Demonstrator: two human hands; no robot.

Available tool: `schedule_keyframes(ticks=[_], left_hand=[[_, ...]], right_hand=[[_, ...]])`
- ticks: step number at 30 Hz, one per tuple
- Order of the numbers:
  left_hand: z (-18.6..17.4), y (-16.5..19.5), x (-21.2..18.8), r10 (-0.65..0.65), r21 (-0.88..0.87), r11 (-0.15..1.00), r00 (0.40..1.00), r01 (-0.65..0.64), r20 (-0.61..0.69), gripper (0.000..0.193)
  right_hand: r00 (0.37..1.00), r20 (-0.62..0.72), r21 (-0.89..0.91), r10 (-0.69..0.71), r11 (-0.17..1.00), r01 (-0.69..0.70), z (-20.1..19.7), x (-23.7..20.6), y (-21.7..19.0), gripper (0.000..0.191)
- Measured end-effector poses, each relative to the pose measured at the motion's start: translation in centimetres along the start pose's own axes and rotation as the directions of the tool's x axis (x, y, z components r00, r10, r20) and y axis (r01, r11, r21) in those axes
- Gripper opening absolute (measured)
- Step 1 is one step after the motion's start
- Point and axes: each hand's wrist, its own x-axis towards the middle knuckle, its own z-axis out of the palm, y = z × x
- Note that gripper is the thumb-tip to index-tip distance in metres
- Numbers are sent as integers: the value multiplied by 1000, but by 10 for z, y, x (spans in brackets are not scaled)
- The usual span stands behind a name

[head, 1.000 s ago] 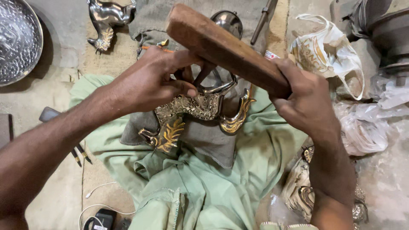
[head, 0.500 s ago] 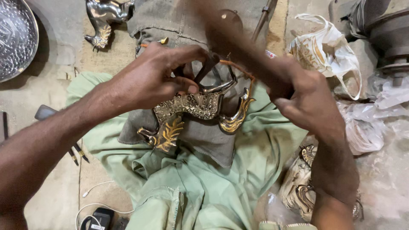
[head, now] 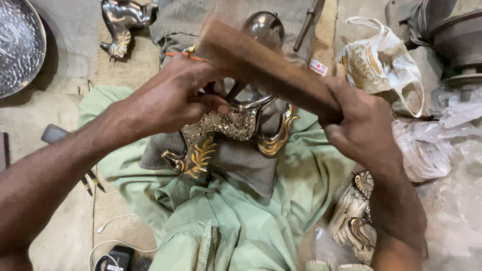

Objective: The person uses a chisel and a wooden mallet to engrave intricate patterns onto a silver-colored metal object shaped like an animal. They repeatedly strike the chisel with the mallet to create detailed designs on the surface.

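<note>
While the right hand (head: pixel 361 123) is closed in a full grip around the lower end of a brown wooden block (head: pixel 266 68), raised and blurred, the left hand (head: pixel 183 95) curls its fingers onto an ornate gold-and-silver metal figure (head: pixel 228 125). Figure lies on a grey cloth pad (head: pixel 241 163) over green fabric (head: pixel 221 221), directly beneath the block. Nearby: hammered silver tray (head: pixel 17 45) at far left, white plastic bag (head: pixel 381 60) at right.

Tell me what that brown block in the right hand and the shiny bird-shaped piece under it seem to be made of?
The block looks like bare wood: matt brown, with a grain-like streak, though motion blurs it. The bird-shaped piece looks like metal: mirror-bright silver on the smooth parts, gold-coloured on the patterned body and feather-like ends. Whether that gold is brass or plating cannot be told. It rests on a grey cloth, seemingly woven fabric.
</note>
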Motion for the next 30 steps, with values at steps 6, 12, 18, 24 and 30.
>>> schedule_keyframes(ticks=[6,12,18,24,30], left_hand=[[-2,-4,-3,-10,49,999,1000,10,-3,49],[0,-6,-4,-17,39,999,1000,18,-10,48],[-3,-7,-6,100,20,995,995,-100,-18,43],[-4,-5,-6,55,-28,998,998,-56,-5,49],[-4,-3,-7,-28,30,999,1000,28,11,48]], right_hand=[[939,-157,642,305,754,-138,-1,1,-11,52],[976,-189,305,110,951,-48,-3,7,-12,46],[991,-121,86,-50,994,61,3,8,-16,62],[989,-117,18,-85,996,88,6,2,-9,63],[980,-127,553,152,831,-57,6,3,-8,46]])
